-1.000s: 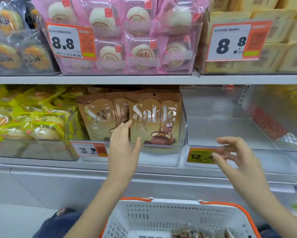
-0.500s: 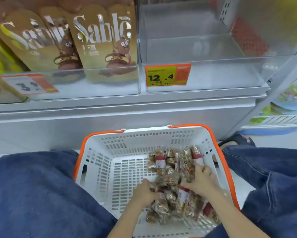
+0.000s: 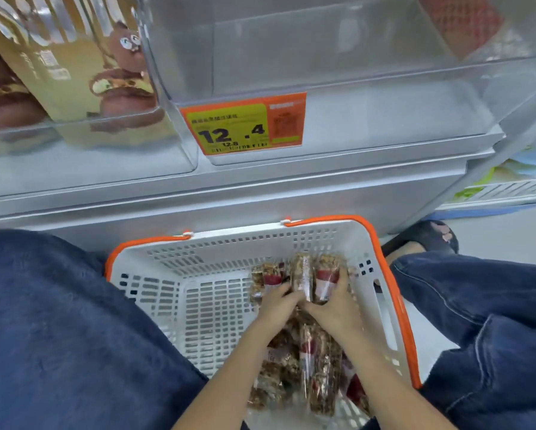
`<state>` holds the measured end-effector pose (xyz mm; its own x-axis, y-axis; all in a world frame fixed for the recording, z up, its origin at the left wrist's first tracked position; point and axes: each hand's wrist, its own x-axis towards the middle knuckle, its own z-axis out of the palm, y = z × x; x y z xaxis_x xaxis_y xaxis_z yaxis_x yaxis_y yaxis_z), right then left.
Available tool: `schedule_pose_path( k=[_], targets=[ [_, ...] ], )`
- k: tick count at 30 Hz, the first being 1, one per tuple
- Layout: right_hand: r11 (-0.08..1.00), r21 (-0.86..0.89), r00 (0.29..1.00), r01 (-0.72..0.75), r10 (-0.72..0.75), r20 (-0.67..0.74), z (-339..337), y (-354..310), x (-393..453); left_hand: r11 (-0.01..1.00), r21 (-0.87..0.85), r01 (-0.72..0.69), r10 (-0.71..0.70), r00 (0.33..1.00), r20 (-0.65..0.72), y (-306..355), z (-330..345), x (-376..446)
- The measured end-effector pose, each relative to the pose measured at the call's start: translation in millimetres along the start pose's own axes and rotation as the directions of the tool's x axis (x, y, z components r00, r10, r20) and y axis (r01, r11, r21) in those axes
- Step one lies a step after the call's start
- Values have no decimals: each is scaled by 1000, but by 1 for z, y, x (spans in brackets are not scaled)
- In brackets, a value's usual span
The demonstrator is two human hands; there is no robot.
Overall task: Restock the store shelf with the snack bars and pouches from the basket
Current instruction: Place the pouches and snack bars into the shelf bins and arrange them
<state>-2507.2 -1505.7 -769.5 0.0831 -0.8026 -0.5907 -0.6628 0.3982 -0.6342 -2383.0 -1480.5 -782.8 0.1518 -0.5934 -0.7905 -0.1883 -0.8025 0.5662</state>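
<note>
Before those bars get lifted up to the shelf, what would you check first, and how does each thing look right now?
1. Left hand has hold of snack bars: ok, its fingers curl round the bunch.
2. Right hand has hold too: ok, it grips the bars from the other side.
3. Clear shelf bin above the 12.4 price tag has room: ok, nothing shows inside it.
4. Every bar in the bunch is held firmly: cannot tell, the hands hide part of it.
5. More bars left in the white basket: ok, a loose pile lies beneath the wrists.
6. Neighbouring bin of brown pouches stays out of the way: ok, a clear wall divides them.
</note>
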Motion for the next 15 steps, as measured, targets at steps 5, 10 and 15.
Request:
schedule_pose_path(
  k=[5,10,15],
  targets=[
    [959,249,980,-132,89,178,-3,-16,16,963,-258,82,-79,997,23,18,-8,12],
    [846,424,892,-324,124,434,-10,-22,13,880,-453,144,-58,978,199,30,-28,-6],
    [871,399,864,-286,55,500,-2,-33,-12,800,-597,56,26,991,128,13,-45,-26]
  ],
)
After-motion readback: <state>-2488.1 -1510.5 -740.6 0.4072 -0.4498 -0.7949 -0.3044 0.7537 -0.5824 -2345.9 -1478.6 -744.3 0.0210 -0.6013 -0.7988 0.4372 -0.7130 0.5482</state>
